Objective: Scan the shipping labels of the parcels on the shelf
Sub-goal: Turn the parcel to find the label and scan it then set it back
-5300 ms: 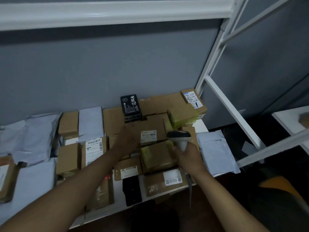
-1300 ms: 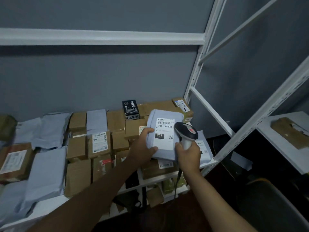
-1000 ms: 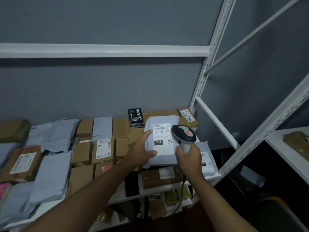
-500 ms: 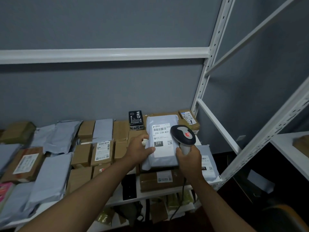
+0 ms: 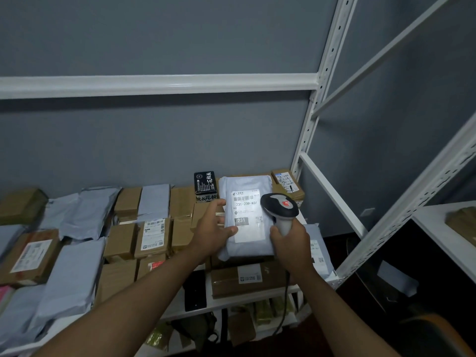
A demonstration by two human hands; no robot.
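We are holding a grey mailer (image 5: 247,217) up over the boxes (image 5: 154,235) at the right end of the shelf (image 5: 257,300), its long axis running away from us and its label (image 5: 247,215) facing up. Our left hand (image 5: 212,229) is gripping the mailer's left edge, thumb lying on top. Our right hand (image 5: 289,243) is wrapping its fingers round the scanner (image 5: 279,207) handle, just beside the mailer's right edge. The scanner head is sitting right of the label, angled left toward it; the barcode lies near the label's far end, so we judge the aim is needing only a slight tilt
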